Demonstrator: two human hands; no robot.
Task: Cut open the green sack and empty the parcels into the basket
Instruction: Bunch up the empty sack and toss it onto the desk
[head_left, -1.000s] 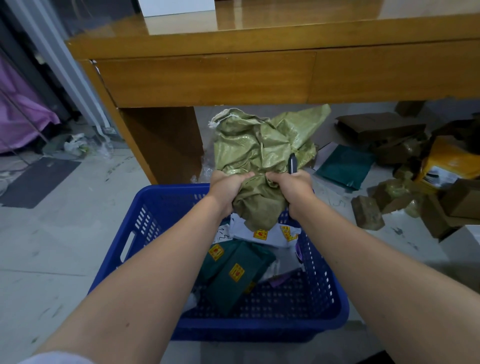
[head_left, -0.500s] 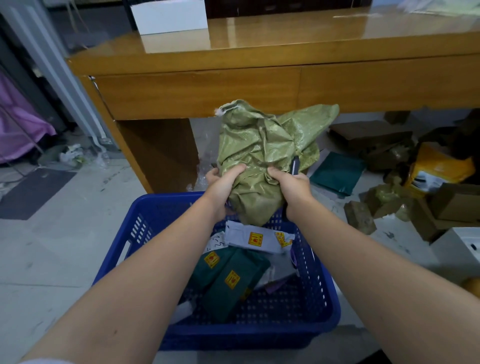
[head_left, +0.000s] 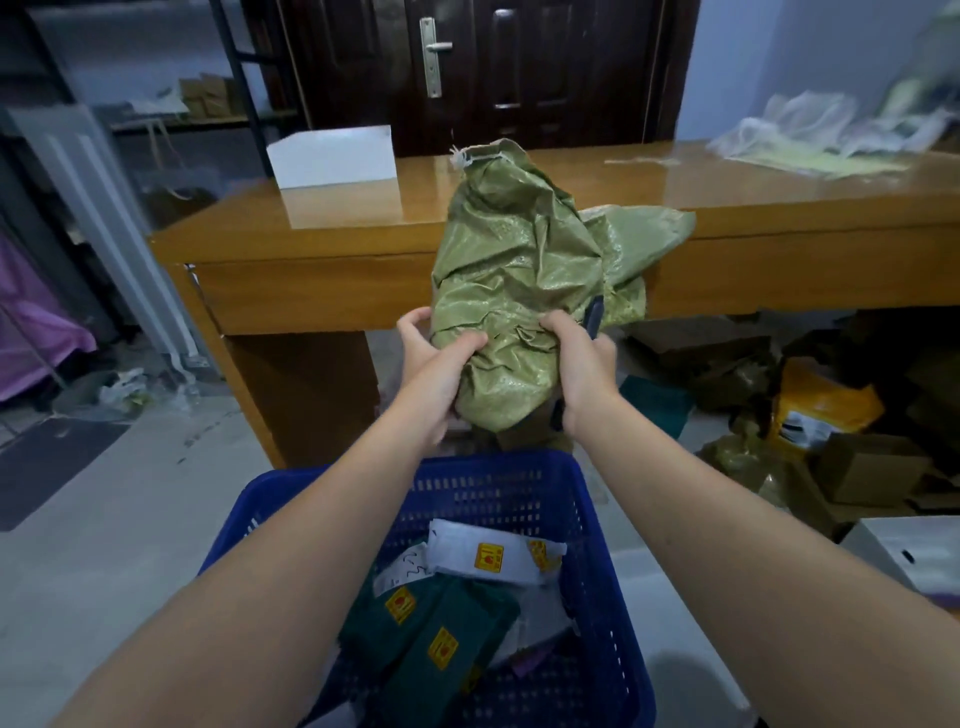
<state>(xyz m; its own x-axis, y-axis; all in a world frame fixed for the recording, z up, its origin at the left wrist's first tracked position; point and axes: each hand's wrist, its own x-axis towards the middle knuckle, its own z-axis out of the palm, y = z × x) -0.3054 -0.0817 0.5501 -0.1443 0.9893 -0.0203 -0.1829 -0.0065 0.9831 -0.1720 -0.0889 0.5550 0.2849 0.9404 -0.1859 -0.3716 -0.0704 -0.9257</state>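
A crumpled green sack (head_left: 519, 280) hangs in the air in front of the wooden desk, above and beyond the far rim of the blue basket (head_left: 613, 623). My left hand (head_left: 434, 364) grips its lower left side. On its lower right side, my right hand (head_left: 579, 364) grips the sack together with a dark-handled cutter (head_left: 594, 316), which sticks up between hand and sack. Inside the basket lie dark green parcels (head_left: 441, 639) and a white parcel (head_left: 493, 558), all with yellow stickers.
A wooden desk (head_left: 311, 244) stands behind the sack, with a white box (head_left: 332, 156) on it. Brown cartons (head_left: 872, 467) and a yellow parcel (head_left: 826, 405) crowd the floor to the right. A dark door is behind the desk.
Both hands have lifted the sack higher and farther from the basket. My head has tilted up, so the desk top and the door now show.
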